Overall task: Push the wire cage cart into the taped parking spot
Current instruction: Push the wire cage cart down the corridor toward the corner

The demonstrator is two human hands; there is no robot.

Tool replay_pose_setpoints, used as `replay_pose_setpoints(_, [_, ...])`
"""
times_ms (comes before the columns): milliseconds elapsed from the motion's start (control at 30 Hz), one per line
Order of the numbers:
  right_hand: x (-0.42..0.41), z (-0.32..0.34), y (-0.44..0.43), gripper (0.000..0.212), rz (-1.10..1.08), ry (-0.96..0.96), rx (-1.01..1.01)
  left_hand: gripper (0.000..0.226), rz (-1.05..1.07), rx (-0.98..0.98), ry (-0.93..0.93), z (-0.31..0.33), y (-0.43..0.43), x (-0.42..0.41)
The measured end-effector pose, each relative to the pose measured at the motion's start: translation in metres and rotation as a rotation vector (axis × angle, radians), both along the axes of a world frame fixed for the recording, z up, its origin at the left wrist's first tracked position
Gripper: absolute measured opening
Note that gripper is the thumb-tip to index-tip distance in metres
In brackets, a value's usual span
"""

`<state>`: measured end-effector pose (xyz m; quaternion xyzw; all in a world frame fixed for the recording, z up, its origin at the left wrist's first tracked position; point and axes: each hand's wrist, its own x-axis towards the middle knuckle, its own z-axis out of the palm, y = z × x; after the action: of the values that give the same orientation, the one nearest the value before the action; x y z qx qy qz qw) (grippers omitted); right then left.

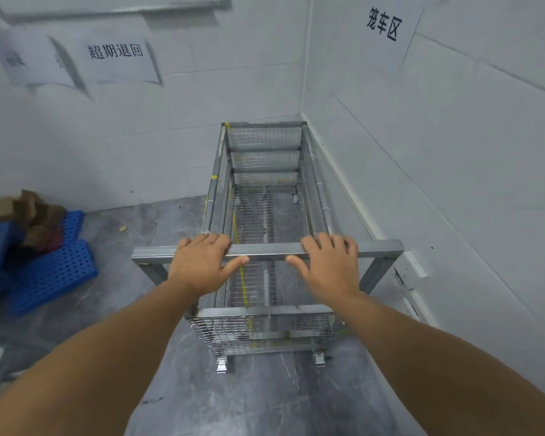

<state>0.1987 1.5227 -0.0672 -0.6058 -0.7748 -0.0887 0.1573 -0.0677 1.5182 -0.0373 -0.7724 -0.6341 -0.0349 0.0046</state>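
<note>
The wire cage cart [266,158] is a long metal-framed mesh cage on small casters. It stands lengthwise in the room's corner, its far end against the back wall and its right side close along the right wall. A yellow tape line [243,284] on the floor shows through the mesh near the cart's left side. My left hand [202,262] and my right hand [328,265] rest side by side on the cart's near handle bar [266,251]. Fingers lie over the top of the bar and thumbs sit under its near edge.
Blue perforated plastic pallets [54,272] with crumpled cardboard [35,215] lie on the grey floor to the left. A white box [416,265] juts from the right wall near the handle. A printed sign [384,25] hangs on the right wall, and other paper signs [115,51] on the back wall.
</note>
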Motion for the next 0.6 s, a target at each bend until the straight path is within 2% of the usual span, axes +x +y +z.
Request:
replay_pose_setpoints(300, [-0.013,0.0,0.062,0.053,-0.001,0.02,-0.007,0.058,-0.017,0.012,0.003,0.0,0.061,-0.012])
replay_pose_setpoints(600, [-0.004,-0.008,0.07,0.049,0.009,0.016,0.076,0.06,-0.038,0.1,0.043,-0.007,0.068,-0.008])
